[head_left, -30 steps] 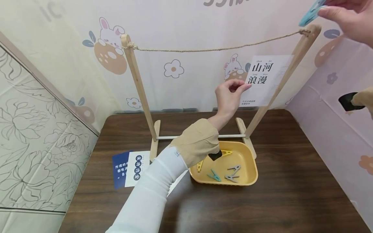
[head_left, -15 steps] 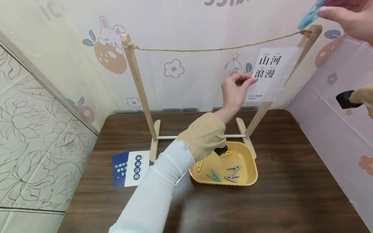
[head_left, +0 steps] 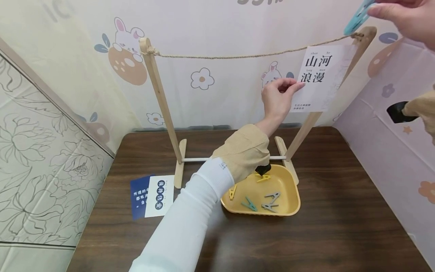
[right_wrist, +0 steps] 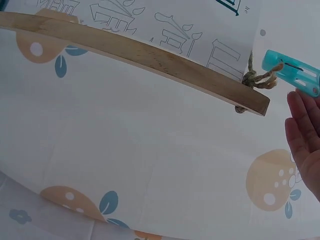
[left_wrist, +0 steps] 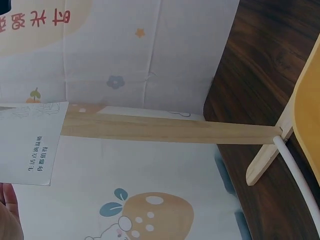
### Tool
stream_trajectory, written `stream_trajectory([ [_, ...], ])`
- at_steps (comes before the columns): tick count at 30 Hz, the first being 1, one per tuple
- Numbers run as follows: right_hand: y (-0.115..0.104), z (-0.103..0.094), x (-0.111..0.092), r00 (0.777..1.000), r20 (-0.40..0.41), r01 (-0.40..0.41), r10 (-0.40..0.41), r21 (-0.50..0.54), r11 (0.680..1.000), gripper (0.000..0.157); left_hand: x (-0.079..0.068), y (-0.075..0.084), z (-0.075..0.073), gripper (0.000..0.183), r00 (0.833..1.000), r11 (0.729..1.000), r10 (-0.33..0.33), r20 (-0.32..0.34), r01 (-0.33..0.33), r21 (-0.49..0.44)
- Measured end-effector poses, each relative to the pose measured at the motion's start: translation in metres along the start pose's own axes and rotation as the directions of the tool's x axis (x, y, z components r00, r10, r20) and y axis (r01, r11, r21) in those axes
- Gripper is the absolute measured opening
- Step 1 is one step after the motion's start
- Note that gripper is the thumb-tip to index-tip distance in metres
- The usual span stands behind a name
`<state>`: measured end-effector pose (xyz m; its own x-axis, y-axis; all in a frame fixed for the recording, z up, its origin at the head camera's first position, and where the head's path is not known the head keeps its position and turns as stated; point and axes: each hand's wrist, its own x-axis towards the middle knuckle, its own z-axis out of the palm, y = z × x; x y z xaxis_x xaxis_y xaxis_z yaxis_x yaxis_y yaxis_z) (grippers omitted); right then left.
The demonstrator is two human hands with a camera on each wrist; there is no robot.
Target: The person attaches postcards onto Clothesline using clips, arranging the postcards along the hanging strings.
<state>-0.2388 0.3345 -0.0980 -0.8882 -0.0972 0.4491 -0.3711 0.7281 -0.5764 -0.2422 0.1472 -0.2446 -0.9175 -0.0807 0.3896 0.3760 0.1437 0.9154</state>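
Observation:
My left hand (head_left: pixel 279 96) pinches the left edge of a white card (head_left: pixel 317 88) with black Chinese characters, between thumb and fingers. The card stands upright, its top edge level with the twine (head_left: pixel 251 57) near the right post (head_left: pixel 361 49). Up at the top right, my right hand (head_left: pixel 408 17) pinches a turquoise clothespin (head_left: pixel 358 18), its tip right at the twine's knotted end. In the right wrist view the clothespin (right_wrist: pixel 290 72) lies beside the knot (right_wrist: pixel 252 79). The left wrist view catches the card's lower corner (left_wrist: pixel 30 150) and part of my left hand (left_wrist: pixel 9 215).
A yellow basket (head_left: pixel 295 204) under the wooden rack holds several clothespins in yellow, grey and teal. Left of it, a blue card (head_left: pixel 138 211) lies partly under a white card (head_left: pixel 159 207) on the dark wooden table (head_left: pixel 340 219). A printed cloth (head_left: pixel 231 102) hangs behind.
My left hand has raised the card and shifted it right, up to the twine. The right hand has brought the clothespin slightly left and down to the twine.

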Motion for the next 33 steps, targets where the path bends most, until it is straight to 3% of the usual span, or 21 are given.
stream_trajectory([
  [6,0.003,-0.004,0.004,0.998,0.009,-0.064,0.064,-0.022,0.998,0.033,0.003,0.0,0.003,0.015,0.999,0.999,-0.038,-0.021,0.038,0.003],
  [15,-0.002,-0.002,0.007,0.997,0.042,-0.058,0.06,-0.057,0.997,0.038,0.004,-0.004,0.002,0.014,1.0,0.999,-0.019,-0.003,0.019,-0.05],
  [19,-0.005,-0.002,0.007,0.988,0.038,-0.146,0.148,-0.044,0.988,0.037,0.004,-0.004,0.001,0.015,1.0,0.998,-0.017,0.012,0.018,-0.055],
  [23,-0.007,0.0,0.005,0.965,0.029,-0.26,0.261,-0.015,0.965,0.033,0.002,-0.002,0.001,0.015,1.0,0.999,-0.015,0.02,0.016,-0.033],
  [27,-0.009,0.003,0.006,0.967,0.028,-0.254,0.253,0.048,0.966,0.024,0.001,-0.002,0.001,0.015,1.0,1.0,-0.022,0.022,0.022,-0.004],
  [29,-0.011,0.005,0.008,0.979,0.031,-0.201,0.199,0.072,0.977,0.026,0.001,-0.002,0.002,0.015,0.999,1.0,-0.025,0.02,0.025,0.0],
  [33,-0.015,0.008,0.011,0.983,0.041,-0.179,0.178,0.038,0.983,0.027,0.001,-0.003,0.002,0.015,1.0,1.0,-0.024,0.015,0.024,0.001],
])
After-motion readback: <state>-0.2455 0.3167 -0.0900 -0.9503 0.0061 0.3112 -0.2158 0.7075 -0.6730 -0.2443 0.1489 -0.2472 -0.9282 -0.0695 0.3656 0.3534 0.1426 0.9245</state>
